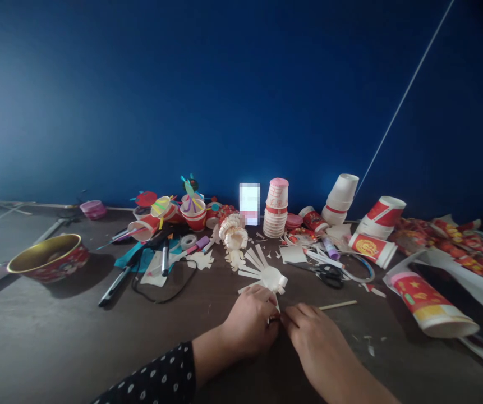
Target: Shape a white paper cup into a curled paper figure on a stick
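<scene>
My left hand (pixel 249 324) and my right hand (pixel 312 342) meet near the front of the dark table (pixel 64 342). Their fingertips pinch the lower edge of a white cut paper cup (pixel 268 275), whose strips fan out flat across the table. The pinched part is hidden by my fingers. A thin wooden stick (pixel 337 305) lies just beyond my right hand. A curled paper-cup craft (pixel 235 235) sits farther back, past the fanned strips.
Black scissors (pixel 323 275), a stack of paper cups (pixel 275 216), a red patterned bowl (pixel 50 258), markers, tape and paper scraps cover the table. A large red-and-white paper cup (pixel 428 303) lies on its side at right. A blue wall (pixel 241 84) stands behind.
</scene>
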`<state>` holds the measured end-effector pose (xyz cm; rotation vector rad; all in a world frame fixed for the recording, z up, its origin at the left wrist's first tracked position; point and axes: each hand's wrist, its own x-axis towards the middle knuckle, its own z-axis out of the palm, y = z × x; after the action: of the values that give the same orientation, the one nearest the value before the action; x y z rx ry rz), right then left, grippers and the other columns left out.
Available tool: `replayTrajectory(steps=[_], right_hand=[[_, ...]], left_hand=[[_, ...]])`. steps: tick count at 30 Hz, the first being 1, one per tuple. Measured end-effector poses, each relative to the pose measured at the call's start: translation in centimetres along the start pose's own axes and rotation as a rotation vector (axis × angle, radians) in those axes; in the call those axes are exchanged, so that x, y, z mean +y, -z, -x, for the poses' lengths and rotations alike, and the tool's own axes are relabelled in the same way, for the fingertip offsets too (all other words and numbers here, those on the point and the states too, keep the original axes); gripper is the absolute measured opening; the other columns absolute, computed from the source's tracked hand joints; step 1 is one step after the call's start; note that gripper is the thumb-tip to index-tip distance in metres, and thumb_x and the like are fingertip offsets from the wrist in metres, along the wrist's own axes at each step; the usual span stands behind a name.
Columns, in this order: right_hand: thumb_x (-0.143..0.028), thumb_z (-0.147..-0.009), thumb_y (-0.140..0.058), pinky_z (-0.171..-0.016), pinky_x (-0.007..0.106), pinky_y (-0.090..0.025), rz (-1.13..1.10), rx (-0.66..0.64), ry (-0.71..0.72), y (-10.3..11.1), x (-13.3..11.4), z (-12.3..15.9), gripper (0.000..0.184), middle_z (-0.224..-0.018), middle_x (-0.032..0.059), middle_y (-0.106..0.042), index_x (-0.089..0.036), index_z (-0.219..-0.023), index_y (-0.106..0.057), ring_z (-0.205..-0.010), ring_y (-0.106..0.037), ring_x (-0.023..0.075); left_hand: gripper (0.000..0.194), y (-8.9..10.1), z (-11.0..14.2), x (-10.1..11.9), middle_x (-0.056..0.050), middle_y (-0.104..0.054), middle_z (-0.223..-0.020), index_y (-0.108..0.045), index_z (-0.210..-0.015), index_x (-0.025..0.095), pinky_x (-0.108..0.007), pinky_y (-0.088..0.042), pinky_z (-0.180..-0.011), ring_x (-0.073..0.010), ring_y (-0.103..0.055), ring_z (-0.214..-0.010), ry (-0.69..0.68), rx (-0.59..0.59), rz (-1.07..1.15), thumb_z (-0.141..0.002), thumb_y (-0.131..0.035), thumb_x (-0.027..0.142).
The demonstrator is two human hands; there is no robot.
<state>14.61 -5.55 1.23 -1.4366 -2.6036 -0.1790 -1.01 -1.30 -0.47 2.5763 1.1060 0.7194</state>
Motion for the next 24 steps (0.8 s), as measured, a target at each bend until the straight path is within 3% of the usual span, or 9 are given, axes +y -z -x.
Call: replayTrajectory(steps=[18,24], right_hand=[[-0.002,-0.078,-0.053,-0.074,0.03,-0.034,-0.006,-0.019,-0.004,-0.29,0.31,-0.53,0.024,-0.088,0.0022,-0.065,-0.019,-0.087,-0.067,-0.083,-0.055,0.0166],[-0.003,-0.078,-0.053,-0.074,0.031,-0.034,0.029,-0.008,0.009,-0.47,0.34,-0.62,0.024,-0.086,0.0025,-0.065,-0.019,-0.089,-0.067,-0.08,-0.055,0.0171]], left_hand=[[0.007,-0.22,-0.06,-0.35,-0.004,-0.061,-0.074,-0.057,-0.067,0.016,-0.028,-0.041,-0.073,-0.0176,-0.054,-0.075,0.056,0.048,0.142,-0.064,-0.055,0.01],[0.024,0.48,-0.16,-0.26,-0.004,-0.06,-0.072,-0.056,-0.072,0.016,-0.027,-0.039,-0.068,-0.0181,-0.052,-0.073,0.1,0.023,0.139,-0.053,-0.049,0.003]])
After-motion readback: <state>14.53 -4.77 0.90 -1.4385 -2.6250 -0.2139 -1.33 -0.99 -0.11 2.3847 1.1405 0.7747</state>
